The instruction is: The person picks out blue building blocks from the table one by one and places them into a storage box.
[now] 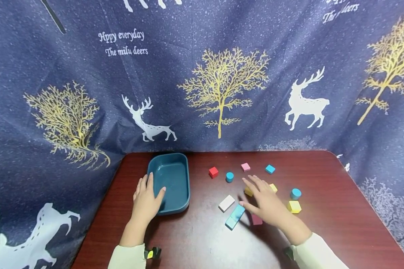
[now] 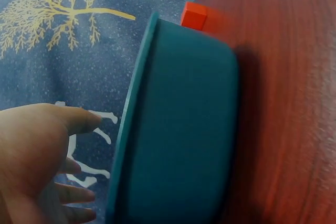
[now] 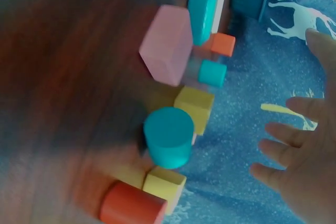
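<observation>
My left hand [image 1: 146, 201], fingers spread, is over the left rim of a dark teal bin [image 1: 186, 186]. In the left wrist view, a gap shows between that hand [image 2: 31, 156] and the bin's wall [image 2: 178, 124]. Fingers apart and holding nothing, my right hand [image 1: 266, 200] hovers above several blocks. Nearest to it are a long blue block [image 1: 235, 216], a pinkish-red block [image 1: 257, 219] and a yellow block [image 1: 248, 191], the last two partly covered by the hand. A white block [image 1: 226, 203] lies left of the blue one.
Farther back lie a red cube [image 1: 213, 172], a small blue cylinder [image 1: 229, 177], a pink block [image 1: 245, 167] and a flat blue block [image 1: 270, 169]. Another blue cylinder [image 1: 295, 194] and a yellow cube [image 1: 294, 207] sit to the right. A red cylinder [image 3: 134, 203] shows in the right wrist view.
</observation>
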Demonstrator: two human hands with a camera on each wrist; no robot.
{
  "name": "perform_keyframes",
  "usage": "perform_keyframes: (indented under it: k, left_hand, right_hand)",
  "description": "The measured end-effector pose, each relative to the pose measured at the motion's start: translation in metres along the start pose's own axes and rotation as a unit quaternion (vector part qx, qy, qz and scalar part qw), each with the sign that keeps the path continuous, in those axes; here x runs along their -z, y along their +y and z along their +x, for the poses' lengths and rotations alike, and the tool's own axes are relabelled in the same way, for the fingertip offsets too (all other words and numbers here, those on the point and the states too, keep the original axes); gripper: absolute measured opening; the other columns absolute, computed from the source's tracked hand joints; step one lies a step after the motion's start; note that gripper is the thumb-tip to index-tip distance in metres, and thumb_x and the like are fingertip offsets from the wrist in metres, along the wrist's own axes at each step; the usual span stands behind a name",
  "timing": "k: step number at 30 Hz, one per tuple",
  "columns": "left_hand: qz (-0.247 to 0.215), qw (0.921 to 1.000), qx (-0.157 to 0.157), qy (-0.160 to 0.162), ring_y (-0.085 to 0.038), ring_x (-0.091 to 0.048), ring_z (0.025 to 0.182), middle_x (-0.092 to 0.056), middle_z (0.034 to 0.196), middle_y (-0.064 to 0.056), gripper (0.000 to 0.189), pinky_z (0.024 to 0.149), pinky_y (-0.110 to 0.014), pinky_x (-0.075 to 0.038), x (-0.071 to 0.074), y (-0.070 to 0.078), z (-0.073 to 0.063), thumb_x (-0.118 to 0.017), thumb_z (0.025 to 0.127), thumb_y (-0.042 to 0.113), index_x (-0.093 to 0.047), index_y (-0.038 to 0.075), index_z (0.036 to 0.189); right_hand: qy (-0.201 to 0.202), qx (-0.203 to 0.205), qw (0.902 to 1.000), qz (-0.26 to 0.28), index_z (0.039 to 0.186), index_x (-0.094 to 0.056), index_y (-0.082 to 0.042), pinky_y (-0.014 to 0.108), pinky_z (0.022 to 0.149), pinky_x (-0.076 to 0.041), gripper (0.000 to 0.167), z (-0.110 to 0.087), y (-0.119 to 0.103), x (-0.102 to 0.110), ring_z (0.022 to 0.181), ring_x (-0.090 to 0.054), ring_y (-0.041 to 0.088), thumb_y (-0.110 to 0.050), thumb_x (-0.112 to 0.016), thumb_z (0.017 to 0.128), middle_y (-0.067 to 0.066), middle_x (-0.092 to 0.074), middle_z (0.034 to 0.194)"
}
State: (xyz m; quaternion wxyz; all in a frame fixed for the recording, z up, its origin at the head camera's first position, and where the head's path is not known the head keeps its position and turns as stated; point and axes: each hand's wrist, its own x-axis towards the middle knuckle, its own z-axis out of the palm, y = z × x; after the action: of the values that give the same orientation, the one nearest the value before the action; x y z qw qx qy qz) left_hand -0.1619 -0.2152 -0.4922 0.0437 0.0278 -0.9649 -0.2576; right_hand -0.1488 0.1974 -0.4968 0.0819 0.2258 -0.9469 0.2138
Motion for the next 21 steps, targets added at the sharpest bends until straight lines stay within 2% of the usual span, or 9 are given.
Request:
perform_keyframes:
  k: [8,13,16,21]
  left_hand:
    - [-0.009,0.9998,0.018,0.005,-0.05,-0.022,0.15,-0.022,0.163,-0.03,0.079,0.113,-0.072,-0.024,-0.005,-0.007,-0.007,-0.056,0.101,0.036,-0.019,0.001,0.161]
    - [-0.041,0.9989,0.025,0.001,-0.051,-0.024,0.148,-0.019,0.164,-0.031,0.079,0.115,-0.067,-0.026,-0.009,-0.01,-0.012,-0.055,0.101,0.031,-0.014,-0.002,0.161]
    - [-0.058,0.998,0.027,0.0,-0.051,-0.024,0.148,-0.018,0.164,-0.031,0.079,0.117,-0.064,-0.026,-0.011,-0.013,-0.015,-0.054,0.102,0.027,-0.011,-0.004,0.16]
    - [-0.071,0.9969,0.033,0.001,-0.05,-0.027,0.147,-0.02,0.163,-0.032,0.075,0.118,-0.062,-0.027,-0.014,-0.019,-0.02,-0.053,0.102,0.02,-0.013,-0.007,0.159]
  right_hand:
    - [0.026,0.036,0.9988,-0.022,0.143,-0.056,-0.005,0.06,0.105,-0.043,0.07,-0.015,-0.007,-0.013,0.127,-0.054,0.044,-0.041,-0.076,0.086,0.023,-0.056,0.14]
    - [0.038,0.052,0.9977,-0.023,0.137,-0.061,-0.004,0.059,0.099,-0.047,0.067,-0.026,-0.012,-0.021,0.12,-0.059,0.04,-0.039,-0.08,0.083,0.021,-0.061,0.134]
    - [0.031,0.057,0.9977,-0.019,0.137,-0.061,-0.005,0.058,0.098,-0.048,0.067,-0.029,-0.016,-0.024,0.12,-0.06,0.039,-0.038,-0.08,0.082,0.02,-0.062,0.133]
    - [-0.011,0.043,0.999,-0.01,0.14,-0.059,-0.008,0.054,0.102,-0.048,0.067,-0.035,-0.022,-0.028,0.125,-0.058,0.035,-0.039,-0.078,0.085,0.015,-0.06,0.137]
